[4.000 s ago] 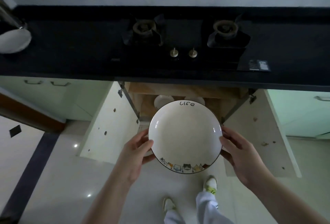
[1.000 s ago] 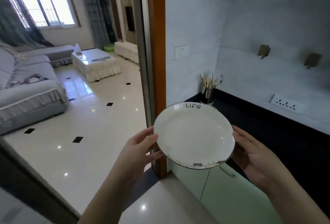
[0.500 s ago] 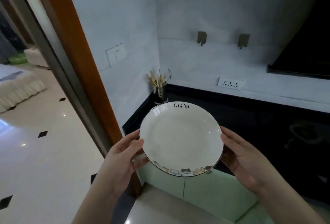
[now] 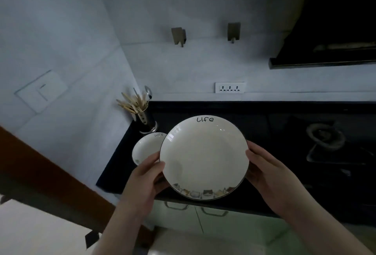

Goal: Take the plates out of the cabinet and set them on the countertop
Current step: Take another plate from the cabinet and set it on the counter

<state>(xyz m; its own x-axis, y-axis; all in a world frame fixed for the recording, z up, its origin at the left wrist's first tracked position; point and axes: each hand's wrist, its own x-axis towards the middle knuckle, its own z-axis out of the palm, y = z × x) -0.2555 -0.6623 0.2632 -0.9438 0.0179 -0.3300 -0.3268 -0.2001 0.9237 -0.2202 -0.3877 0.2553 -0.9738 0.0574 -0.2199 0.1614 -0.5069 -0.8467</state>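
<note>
Steel utensil holder (image 4: 147,120) with chopsticks stands in the left corner of the black desk (image 4: 264,116). Just in front of it a second plate (image 4: 145,149) lies on the desk. Next, the left hand (image 4: 145,175) grips the left rim of the white "life" plate (image 4: 204,157), held above the desk's front edge; the right hand (image 4: 268,171) grips its right rim. A burner (image 4: 325,136) sits far right.
</note>
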